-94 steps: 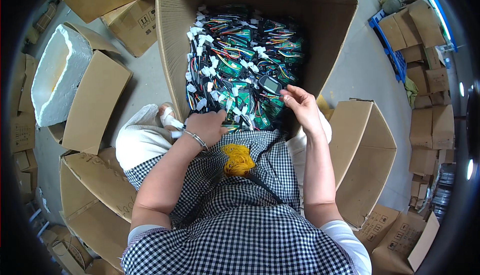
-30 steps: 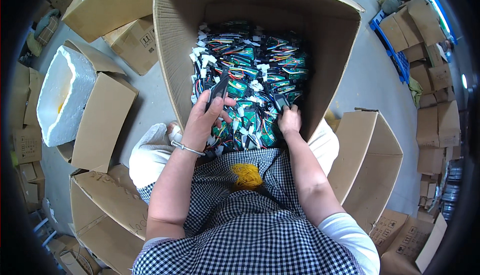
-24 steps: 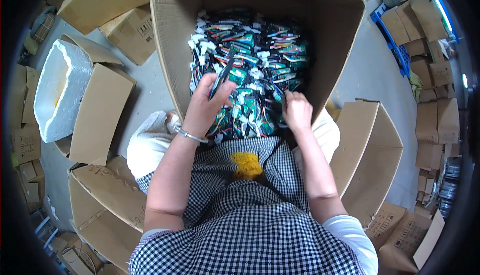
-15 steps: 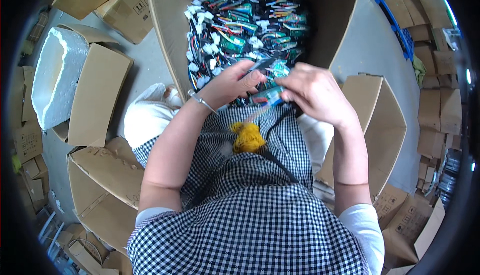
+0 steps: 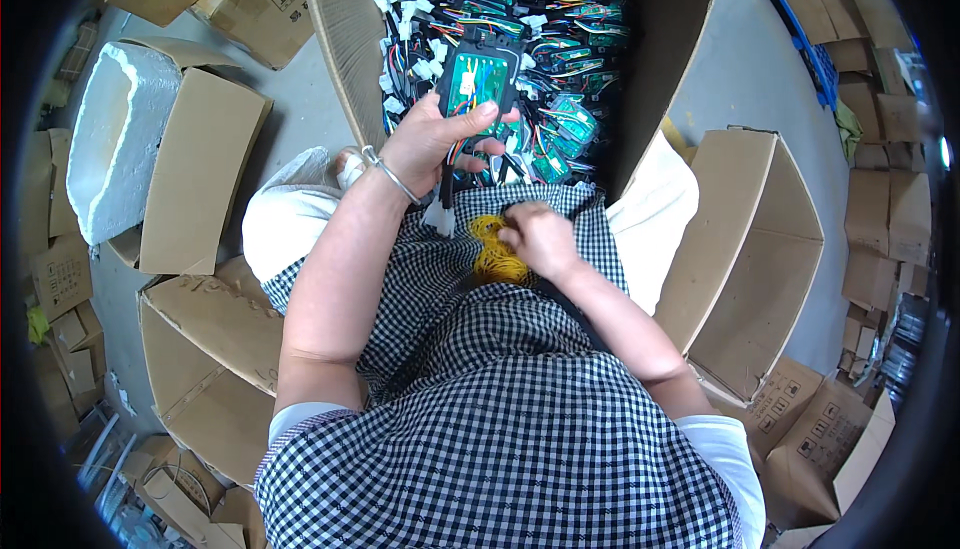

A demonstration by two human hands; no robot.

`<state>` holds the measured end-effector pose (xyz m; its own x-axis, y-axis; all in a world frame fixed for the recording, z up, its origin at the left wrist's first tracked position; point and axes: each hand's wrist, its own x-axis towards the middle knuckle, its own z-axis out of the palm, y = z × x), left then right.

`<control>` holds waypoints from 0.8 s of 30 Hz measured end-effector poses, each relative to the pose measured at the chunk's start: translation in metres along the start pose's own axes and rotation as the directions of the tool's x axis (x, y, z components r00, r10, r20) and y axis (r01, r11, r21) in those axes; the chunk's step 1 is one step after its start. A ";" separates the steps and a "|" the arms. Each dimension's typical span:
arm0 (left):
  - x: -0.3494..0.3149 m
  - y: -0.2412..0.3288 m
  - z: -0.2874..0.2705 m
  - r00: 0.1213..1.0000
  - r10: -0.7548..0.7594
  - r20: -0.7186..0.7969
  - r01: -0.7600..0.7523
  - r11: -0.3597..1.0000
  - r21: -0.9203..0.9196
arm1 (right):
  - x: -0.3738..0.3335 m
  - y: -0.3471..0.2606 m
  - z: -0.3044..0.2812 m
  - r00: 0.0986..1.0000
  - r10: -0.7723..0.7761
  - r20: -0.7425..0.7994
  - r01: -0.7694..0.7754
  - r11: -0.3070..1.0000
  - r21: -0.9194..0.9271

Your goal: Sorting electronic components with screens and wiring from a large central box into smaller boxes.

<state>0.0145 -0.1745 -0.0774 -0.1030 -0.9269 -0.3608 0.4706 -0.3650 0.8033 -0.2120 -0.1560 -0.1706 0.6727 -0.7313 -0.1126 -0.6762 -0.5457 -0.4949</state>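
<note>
My left hand (image 5: 455, 139) grips a green circuit board (image 5: 478, 84) in a black frame, thumb across its lower part. Coloured wires run down from the board past my palm to a white connector (image 5: 438, 217) hanging over my lap. My right hand (image 5: 543, 239) is down at the lap, its fingers curled and pinching at a bunch of thin yellow rubber bands (image 5: 497, 261). The bunch lies on my black-and-white checked apron (image 5: 480, 399). Beyond my hands, many similar wired boards (image 5: 575, 119) fill a large cardboard box.
The large cardboard box (image 5: 335, 44) stands open right in front of me. Another open carton (image 5: 745, 269) is at my right knee. On the left are a white foam box (image 5: 110, 149) and open cartons (image 5: 205, 349). More cartons (image 5: 815, 439) line the right side.
My right hand has left the boards and come down to the yellow bunch. The left hand has turned the board face up and shifted it slightly away from me.
</note>
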 end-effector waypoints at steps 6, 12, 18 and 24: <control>-0.004 -0.008 -0.002 0.999 -0.040 0.027 0.043 0.994 -0.100 | 0.004 0.021 -0.002 0.996 0.085 0.032 -0.091 0.961 0.260; -0.011 -0.004 0.006 0.995 -0.096 0.038 0.098 0.994 -0.044 | 0.015 0.015 -0.064 0.954 0.263 0.144 -0.226 0.317 0.921; -0.008 -0.020 0.020 0.949 -0.191 0.251 0.173 0.981 0.091 | 0.034 0.008 -0.075 0.944 0.324 -0.065 -0.060 0.362 0.930; -0.003 -0.017 0.026 0.901 -0.182 0.394 0.228 0.971 -0.072 | 0.031 -0.001 -0.091 0.987 0.157 0.034 0.063 -0.575 0.816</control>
<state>-0.0161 -0.1681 -0.0775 -0.5238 -0.8029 -0.2845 0.4969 -0.5593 0.6635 -0.2177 -0.2159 -0.0952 0.5679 -0.7936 -0.2184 0.6764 0.6012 -0.4256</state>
